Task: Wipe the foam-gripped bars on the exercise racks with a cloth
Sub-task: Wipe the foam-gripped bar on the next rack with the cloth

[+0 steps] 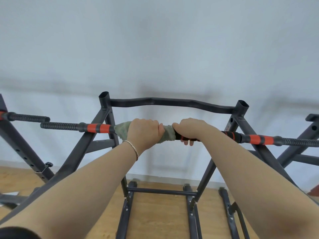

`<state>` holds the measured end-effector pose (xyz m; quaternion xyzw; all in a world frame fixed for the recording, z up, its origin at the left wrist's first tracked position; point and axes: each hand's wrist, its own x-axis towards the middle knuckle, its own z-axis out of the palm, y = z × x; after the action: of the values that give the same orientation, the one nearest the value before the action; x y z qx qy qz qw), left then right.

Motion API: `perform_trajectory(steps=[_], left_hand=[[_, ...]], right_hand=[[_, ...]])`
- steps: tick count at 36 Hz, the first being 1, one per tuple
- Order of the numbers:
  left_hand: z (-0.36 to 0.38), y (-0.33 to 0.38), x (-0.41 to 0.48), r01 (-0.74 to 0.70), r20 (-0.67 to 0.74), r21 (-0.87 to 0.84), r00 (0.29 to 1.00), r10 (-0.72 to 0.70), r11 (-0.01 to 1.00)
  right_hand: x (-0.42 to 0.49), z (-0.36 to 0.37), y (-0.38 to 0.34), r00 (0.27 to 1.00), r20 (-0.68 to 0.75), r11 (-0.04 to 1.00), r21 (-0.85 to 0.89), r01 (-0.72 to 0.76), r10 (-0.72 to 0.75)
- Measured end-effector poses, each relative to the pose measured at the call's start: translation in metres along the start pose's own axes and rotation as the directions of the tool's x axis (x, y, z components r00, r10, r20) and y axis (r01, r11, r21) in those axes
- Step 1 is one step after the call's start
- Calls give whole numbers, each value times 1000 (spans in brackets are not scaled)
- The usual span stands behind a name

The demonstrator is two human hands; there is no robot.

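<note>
Green-grey cloth [121,131] wraps the foam-gripped bar [99,128], which runs from nine to three o'clock across the rack [241,107]. The left hand [145,133] curls round cloth and bar, likely to rub all sides. Just toward three o'clock, the right hand [191,131] clasps bare foam, apparently steadying it.

Left hand [145,133] and right hand [191,130] both clenched, knuckles up.

Orange-and-black banded bar [99,128]; pale green cloth [122,130]; dark grey rack [172,102]; light wood floor [155,213].
</note>
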<state>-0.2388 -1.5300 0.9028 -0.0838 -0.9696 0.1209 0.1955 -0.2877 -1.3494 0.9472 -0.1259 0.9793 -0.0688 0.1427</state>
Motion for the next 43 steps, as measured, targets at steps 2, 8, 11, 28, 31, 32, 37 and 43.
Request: perform_trajectory(steps=[2, 8, 11, 28, 31, 32, 37, 43], left_hand=[[6, 1, 0, -17, -57, 11, 998, 18, 1000], [-7, -6, 3, -48, 49, 13, 998, 47, 999], [-14, -19, 8, 49, 125, -99, 991, -37, 994], [-13, -18, -2, -79, 88, 90, 994, 72, 993], [-15, -22, 1, 15, 107, -48, 994, -10, 999], [-15, -27, 2, 33, 125, -87, 992, -22, 996], [-16, -42, -1, 50, 140, -81, 989, -39, 995], [-12, -29, -2, 14, 80, -1, 997, -14, 1000]], right_hand=[[3, 1, 2, 1000, 25, 999, 44, 5, -6], [0, 31, 12, 865, -426, 911, -405, 80, -266], [-8, 53, 17, 722, -630, 926, -375, 36, -284], [-1, 5, 6, 996, -82, 998, -48, 28, -32], [-3, 22, 13, 911, -375, 958, -281, 65, -172], [-5, 30, 16, 848, -476, 934, -351, 59, -233], [-6, 57, 24, 673, -675, 936, -342, 80, -303], [-1, 14, 3, 929, -357, 964, -264, 4, -101]])
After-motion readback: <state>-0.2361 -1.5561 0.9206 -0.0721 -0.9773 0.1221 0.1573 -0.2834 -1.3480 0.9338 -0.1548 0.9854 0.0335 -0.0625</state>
